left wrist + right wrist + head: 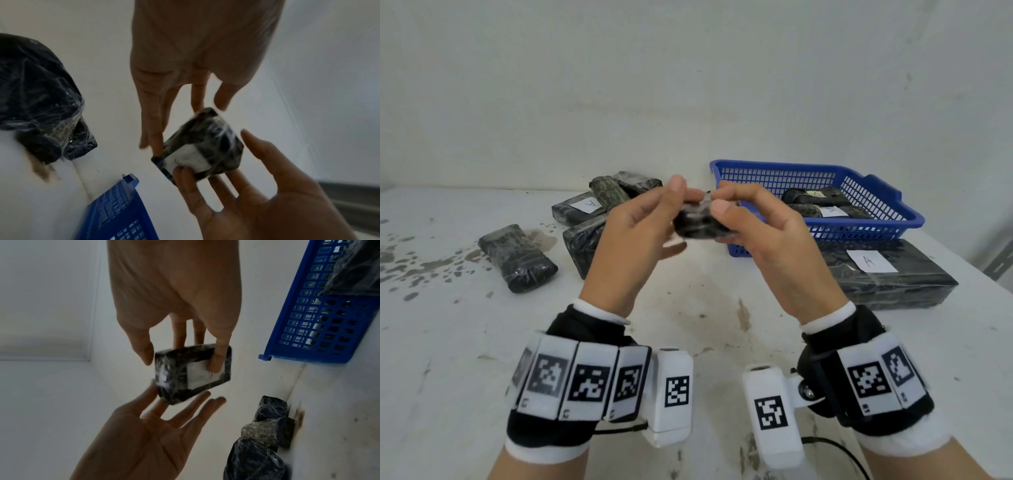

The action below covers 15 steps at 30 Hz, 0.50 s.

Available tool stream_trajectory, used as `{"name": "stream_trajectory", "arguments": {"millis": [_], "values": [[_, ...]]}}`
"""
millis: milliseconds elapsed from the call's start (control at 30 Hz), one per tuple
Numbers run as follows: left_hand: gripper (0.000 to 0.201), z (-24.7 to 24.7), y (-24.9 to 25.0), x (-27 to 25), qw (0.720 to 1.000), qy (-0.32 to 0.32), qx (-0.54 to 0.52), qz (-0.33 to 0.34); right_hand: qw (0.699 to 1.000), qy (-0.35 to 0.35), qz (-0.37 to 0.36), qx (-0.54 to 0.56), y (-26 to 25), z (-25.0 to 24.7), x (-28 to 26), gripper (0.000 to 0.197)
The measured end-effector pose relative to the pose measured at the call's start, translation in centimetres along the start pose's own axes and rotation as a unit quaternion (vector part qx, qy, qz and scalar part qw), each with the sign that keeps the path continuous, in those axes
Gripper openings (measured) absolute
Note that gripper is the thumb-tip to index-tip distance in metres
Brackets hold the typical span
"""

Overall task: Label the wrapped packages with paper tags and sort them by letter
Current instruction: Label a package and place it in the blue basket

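A small dark package (698,228) in clear wrap is held above the table between both hands. My right hand (743,219) grips it: in the right wrist view the thumb is on one side and the index finger lies across its white paper tag (197,376). My left hand (661,216) meets it from the left with straight fingers; its fingertips (153,146) touch the package's (216,138) edge. The letter on the tag (189,155) is too blurred to read.
A blue basket (893,209) at the back right holds tagged packages (825,209). In front of it lies a long package with an "A" tag (869,262). A pile of wrapped packages (602,202) sits at the back centre and one lies alone (517,257) on the left of the stained white table (705,308).
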<state>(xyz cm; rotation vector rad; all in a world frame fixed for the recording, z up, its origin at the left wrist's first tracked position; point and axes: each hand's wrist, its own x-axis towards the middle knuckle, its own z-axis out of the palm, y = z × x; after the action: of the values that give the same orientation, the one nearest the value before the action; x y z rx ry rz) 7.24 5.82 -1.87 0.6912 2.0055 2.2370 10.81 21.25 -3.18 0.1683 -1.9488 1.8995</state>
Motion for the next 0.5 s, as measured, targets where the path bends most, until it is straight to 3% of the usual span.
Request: {"name": "stream_trajectory", "arguments": {"millis": [100,300,500], "values": [[0.016,-0.26,-0.04,0.18,0.999,0.011,-0.012,-0.029,0.999,-0.035,-0.001,-0.012,-0.19,0.16,-0.22,0.025],[0.054,-0.19,-0.18,0.36,0.998,0.036,-0.029,-0.049,0.998,-0.042,-0.009,-0.041,-0.14,-0.3,-0.49,0.078],[0.046,-0.38,-0.12,0.43,0.999,0.016,-0.019,-0.035,0.998,-0.021,0.039,-0.037,0.52,-0.05,0.03,0.079]]}}
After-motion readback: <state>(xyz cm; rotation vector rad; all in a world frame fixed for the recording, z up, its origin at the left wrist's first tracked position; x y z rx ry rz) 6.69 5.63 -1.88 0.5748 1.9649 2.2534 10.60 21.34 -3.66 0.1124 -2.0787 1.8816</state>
